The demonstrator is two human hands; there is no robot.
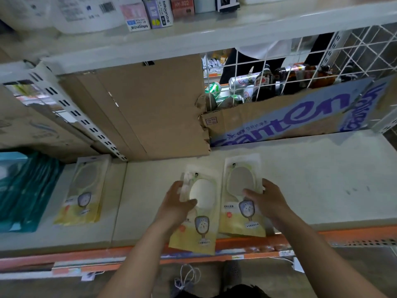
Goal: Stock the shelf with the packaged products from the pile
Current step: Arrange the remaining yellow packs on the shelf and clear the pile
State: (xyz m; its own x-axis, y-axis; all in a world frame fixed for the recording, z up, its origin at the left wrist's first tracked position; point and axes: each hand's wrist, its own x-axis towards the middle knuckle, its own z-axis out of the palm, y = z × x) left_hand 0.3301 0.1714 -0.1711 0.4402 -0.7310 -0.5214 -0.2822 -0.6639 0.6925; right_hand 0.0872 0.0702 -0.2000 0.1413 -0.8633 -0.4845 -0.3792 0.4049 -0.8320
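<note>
Three flat yellow-and-white mirror packages lie on the cream shelf board (311,179). My left hand (178,205) grips the middle package (199,229) by its upper left side; its lower end overhangs the orange shelf edge. My right hand (266,201) rests on the right package (240,216), fingers spread over its right side, pressing it flat. A third stack of the same packages (82,194) lies apart at the left of the shelf.
Teal packets (23,190) sit at the far left. Brown cardboard (150,108) and a printed carton (290,117) stand behind. Cans and bottles (257,82) show through the wire grid. Small boxes (146,16) sit on the upper shelf. The orange rail (343,235) edges the shelf.
</note>
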